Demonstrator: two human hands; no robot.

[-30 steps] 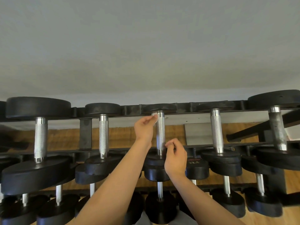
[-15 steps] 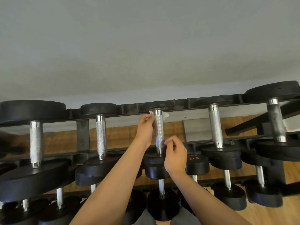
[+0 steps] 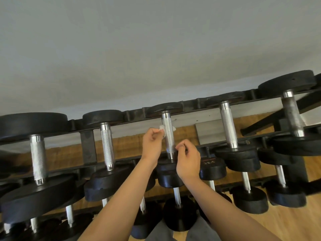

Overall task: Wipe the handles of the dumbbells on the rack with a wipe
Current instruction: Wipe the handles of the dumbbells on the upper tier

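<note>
Wiping is under way on the middle dumbbell (image 3: 169, 176) of the rack's (image 3: 87, 150) top tier. The left hand (image 3: 152, 145) pinches a small white wipe (image 3: 161, 128) in curled fingers against the upper handle (image 3: 168, 136), while the right hand (image 3: 188, 159) sits by its lower end, fingers curled tip to tip, though I cannot tell whether they hold anything. The handle's long axis points away from the person toward the wall, so the next move likely calls for a stroke down along it.
</note>
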